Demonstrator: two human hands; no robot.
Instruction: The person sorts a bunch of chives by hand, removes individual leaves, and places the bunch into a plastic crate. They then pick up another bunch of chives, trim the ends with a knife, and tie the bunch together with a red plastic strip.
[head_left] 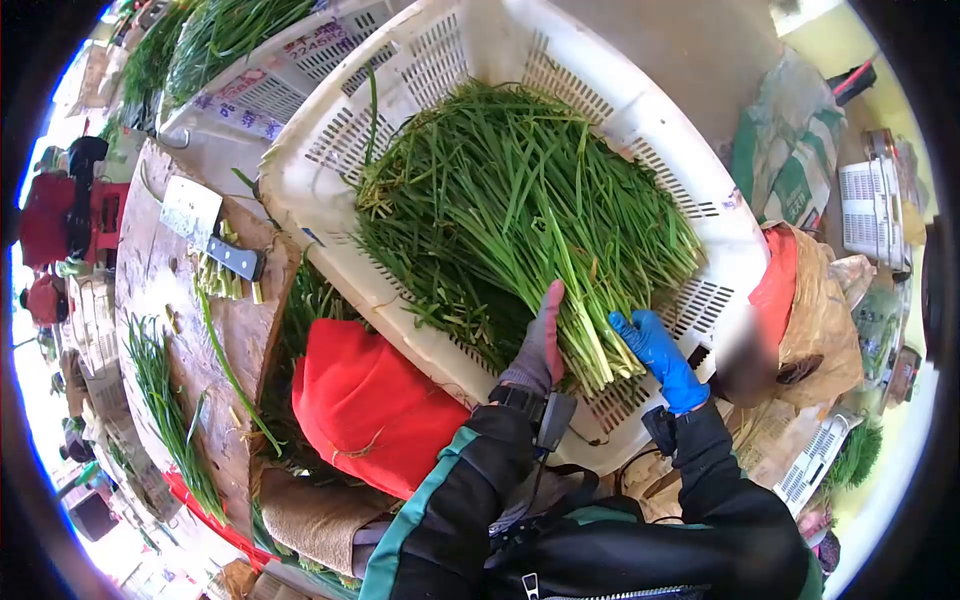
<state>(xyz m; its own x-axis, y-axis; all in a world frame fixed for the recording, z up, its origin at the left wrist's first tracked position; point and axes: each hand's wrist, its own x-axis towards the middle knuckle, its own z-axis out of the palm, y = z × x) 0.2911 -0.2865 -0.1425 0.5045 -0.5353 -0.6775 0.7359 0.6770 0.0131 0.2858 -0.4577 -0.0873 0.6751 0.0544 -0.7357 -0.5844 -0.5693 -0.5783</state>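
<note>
Green chive bunch (590, 300) in white crate (640, 110): left hand (541, 343) presses flat, open, against it; right hand (657, 357) curls round its stems.

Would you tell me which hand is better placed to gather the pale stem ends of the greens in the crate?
Probably the right hand: its blue glove touches the pale stem ends of the greens in the white crate. The left hand lies flat beside them.

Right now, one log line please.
left hand: on greens bundle | right hand: at its cut ends | bundle: in white crate | cleaver: on wooden block
</note>
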